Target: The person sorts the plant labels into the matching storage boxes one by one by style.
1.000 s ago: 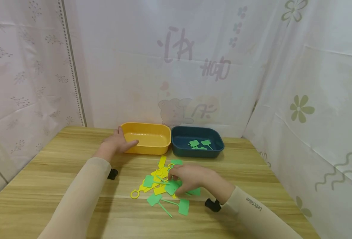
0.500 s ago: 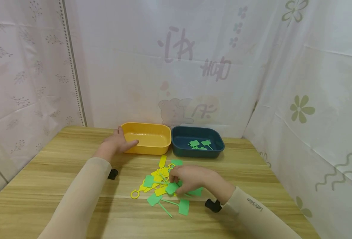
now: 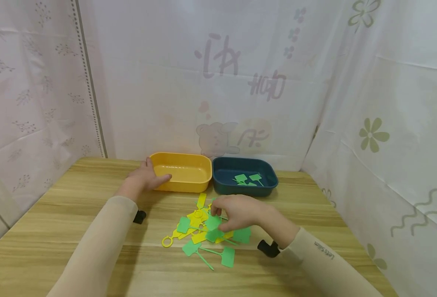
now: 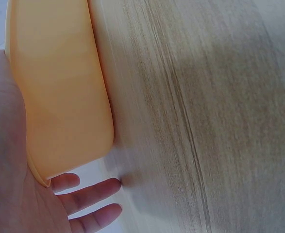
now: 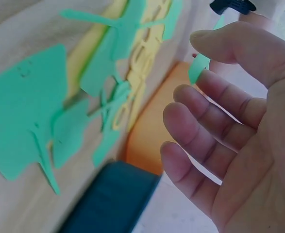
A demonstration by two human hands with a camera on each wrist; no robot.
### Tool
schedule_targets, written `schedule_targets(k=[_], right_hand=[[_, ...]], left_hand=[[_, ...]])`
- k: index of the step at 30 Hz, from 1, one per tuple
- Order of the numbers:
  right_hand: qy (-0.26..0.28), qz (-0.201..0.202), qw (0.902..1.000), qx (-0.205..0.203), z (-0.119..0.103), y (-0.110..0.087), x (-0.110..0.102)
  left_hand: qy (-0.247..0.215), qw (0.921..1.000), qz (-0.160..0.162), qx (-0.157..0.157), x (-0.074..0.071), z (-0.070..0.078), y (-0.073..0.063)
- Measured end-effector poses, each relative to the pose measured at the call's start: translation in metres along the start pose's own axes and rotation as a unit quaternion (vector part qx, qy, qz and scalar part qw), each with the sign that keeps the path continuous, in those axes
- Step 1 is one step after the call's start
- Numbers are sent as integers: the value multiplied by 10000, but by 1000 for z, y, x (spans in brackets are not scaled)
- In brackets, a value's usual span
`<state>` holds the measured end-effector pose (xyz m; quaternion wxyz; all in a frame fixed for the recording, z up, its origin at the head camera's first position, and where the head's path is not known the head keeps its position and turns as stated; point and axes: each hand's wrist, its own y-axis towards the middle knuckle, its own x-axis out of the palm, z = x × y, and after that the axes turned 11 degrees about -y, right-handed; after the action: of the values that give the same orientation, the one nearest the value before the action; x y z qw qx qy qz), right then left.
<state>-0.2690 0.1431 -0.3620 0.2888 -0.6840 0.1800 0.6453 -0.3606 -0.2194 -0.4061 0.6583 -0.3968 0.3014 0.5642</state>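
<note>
Counter (image 3: 55, 231) shows apparent picking: your left hand (image 3: 142, 178) steadily grips the yellow bin (image 3: 186, 187), your right hand (image 3: 244, 211) seemingly pinches a green tag (image 3: 213, 223), next needing lifting clear.

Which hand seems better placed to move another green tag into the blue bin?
Probably the right hand: it's at the tag pile, nearer the blue bin; the left hand rests against the yellow bin.

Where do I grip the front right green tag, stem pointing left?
Probably its square head, pinched by opposite edges, coming from the right. The green tag lies flat on the table, that side of the head is uncovered, and its thin stem points left, ending close to the neighbouring tag.
</note>
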Motion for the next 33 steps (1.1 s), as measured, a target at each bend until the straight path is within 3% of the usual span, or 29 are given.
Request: schedule_targets(k=[6, 18, 26, 33], right_hand=[[5, 103, 9998, 180, 1, -5, -21], [-8, 826, 9945, 643, 18, -13, -67], [25, 1101, 9879, 1091, 40, -6, -75], [249, 1558, 9739, 1633, 71, -5, -72]], left_hand=[[45, 10000, 41, 47, -2, 3, -6], [-14, 9999, 140, 98, -5, 6, -14], [-16, 10000, 80, 52, -3, 3, -7], [58, 9999, 98, 84, -1, 2, -5]])
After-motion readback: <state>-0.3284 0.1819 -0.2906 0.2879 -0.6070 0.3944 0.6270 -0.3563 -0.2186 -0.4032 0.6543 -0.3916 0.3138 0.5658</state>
